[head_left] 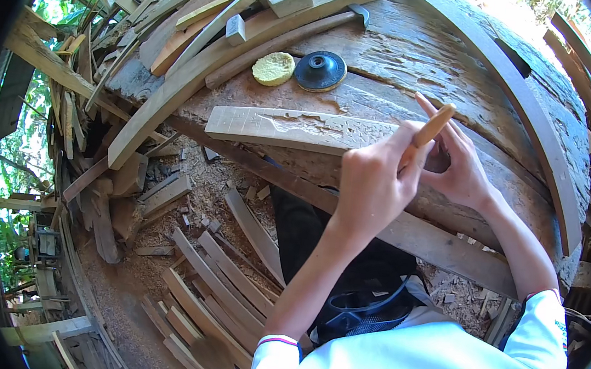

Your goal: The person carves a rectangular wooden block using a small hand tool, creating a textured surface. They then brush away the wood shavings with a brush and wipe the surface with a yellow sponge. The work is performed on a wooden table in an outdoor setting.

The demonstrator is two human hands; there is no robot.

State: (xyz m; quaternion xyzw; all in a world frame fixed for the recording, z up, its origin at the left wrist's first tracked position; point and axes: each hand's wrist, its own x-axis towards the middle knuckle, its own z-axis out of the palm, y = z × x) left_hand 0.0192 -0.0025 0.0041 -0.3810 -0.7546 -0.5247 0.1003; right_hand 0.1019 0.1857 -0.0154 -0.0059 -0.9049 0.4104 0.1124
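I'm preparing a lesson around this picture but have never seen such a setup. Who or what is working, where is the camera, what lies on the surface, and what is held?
There is no machine here: a person works with two bare hands. The single picture comes from a wide fisheye camera worn on the head, looking down, so straight edges bend near its rim.

The left hand is closed around a wooden handle; its far end is hidden. The right hand is close beside it, though whether it grips anything is unclear.

On the weathered wooden bench lie a pale board with a rough hollow, a round yellow pad, a black disc and a long-handled tool. Wood strips lie on the ground.
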